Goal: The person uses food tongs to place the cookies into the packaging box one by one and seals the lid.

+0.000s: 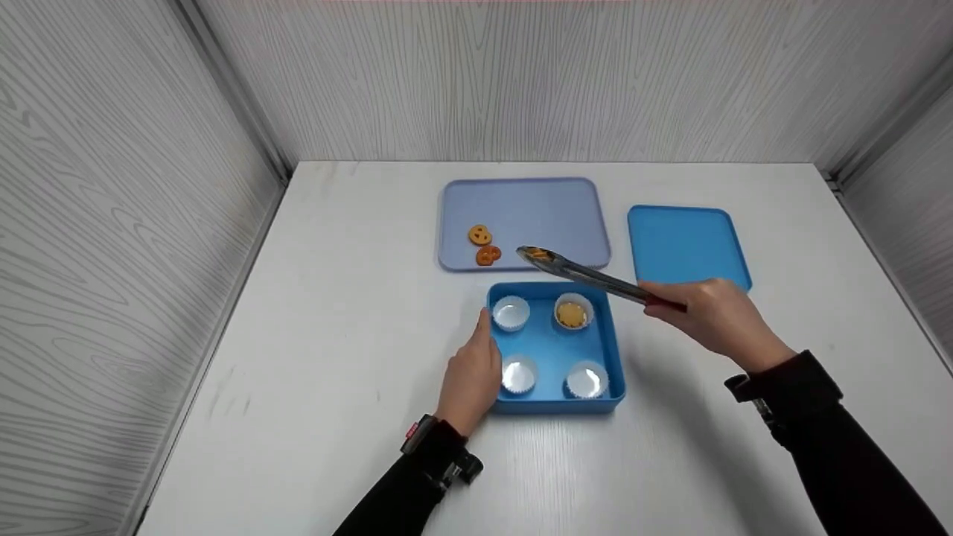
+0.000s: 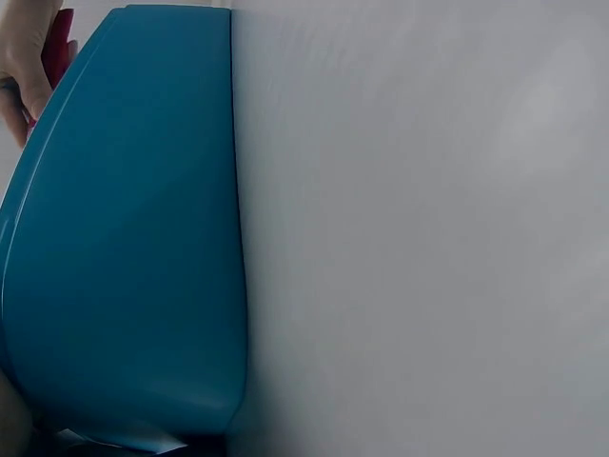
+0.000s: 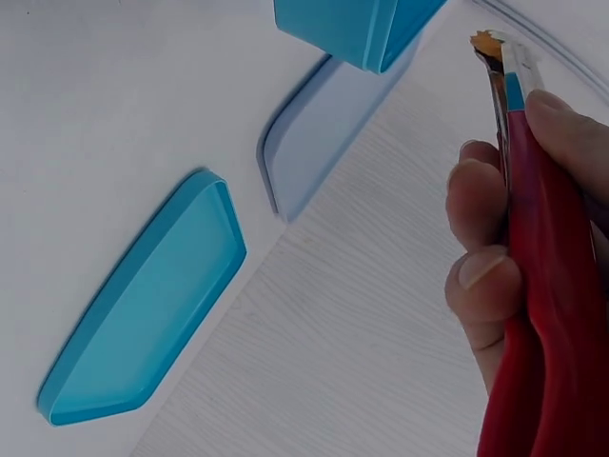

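Observation:
My right hand (image 1: 715,316) grips red-handled tongs (image 1: 595,277) above the far edge of a blue box (image 1: 547,350). A small orange-brown piece of food (image 1: 539,254) is between the tong tips, its kind hard to make out. Straight-fingered, my left hand (image 1: 470,380) rests against the box's left wall; its underside is hidden. White baking cups (image 1: 586,380) stand at the box's corners. The far right cup (image 1: 584,299) holds a round yellow biscuit (image 1: 571,314). In the right wrist view, fingers and thumb wrap the red handles (image 3: 552,257).
Behind the box lies a lavender tray (image 1: 551,216) with a tan pretzel-shaped biscuit (image 1: 480,235) and a darker one (image 1: 488,256) at its left. A blue lid (image 1: 685,242) lies to the right, partly behind my right hand. Pale panels (image 1: 491,82) bound the white table.

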`<state>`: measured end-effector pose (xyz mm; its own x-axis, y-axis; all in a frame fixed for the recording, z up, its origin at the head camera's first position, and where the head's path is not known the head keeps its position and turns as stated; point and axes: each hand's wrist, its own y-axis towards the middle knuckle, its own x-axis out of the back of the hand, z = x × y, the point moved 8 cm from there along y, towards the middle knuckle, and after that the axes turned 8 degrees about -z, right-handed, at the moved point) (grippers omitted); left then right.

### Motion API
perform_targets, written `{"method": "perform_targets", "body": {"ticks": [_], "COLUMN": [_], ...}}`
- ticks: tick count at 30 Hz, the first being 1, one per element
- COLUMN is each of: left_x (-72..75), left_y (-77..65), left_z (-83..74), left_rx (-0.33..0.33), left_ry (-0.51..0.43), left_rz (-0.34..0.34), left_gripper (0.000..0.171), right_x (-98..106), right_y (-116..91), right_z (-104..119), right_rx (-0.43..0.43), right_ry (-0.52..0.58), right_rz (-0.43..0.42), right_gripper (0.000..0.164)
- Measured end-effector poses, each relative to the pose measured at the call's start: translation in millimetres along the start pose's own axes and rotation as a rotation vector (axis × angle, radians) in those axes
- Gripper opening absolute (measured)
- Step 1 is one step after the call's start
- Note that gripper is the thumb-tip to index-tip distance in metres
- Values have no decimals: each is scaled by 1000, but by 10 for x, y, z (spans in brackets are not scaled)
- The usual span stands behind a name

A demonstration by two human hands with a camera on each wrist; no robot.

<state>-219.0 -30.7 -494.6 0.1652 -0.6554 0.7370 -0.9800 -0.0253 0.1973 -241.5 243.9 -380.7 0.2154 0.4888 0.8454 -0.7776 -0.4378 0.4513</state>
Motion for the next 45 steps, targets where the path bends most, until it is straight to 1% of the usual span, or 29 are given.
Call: {"method": "perform_targets", "body": {"ticks": [5,8,12,16,24,29,37,45], "left_x": [-7,-17,-23,-22,2,12,5,10], "left_y": [0,-2,-1,3,-2,-4,-1,2], "left_z": [8,20,25,15,5,-5,1,-4], "left_rx": [24,31,29,21,-2,-9,-7,-17], "left_ry": [0,-10,-17,-15,-6,-5,-10,0], "left_rz": [16,24,27,22,9,4,9,0], "left_gripper": [50,50,50,50,50,50,50,50], "right_x": [18,4,-51,-121,-202,-237,-275,-323], "right_y": [-47,-74,-94,-84,-6,29,45,46], "right_z": [63,89,103,127,221,276,325,344], "right_rx": [116,159,149,145,177,201,269,294], "right_ry": [58,68,65,43,-34,-61,-127,-175], "right_rz": [22,54,110,142,143,149,115,123], "right_gripper": [37,37,36,37,39,38,40,38]}}
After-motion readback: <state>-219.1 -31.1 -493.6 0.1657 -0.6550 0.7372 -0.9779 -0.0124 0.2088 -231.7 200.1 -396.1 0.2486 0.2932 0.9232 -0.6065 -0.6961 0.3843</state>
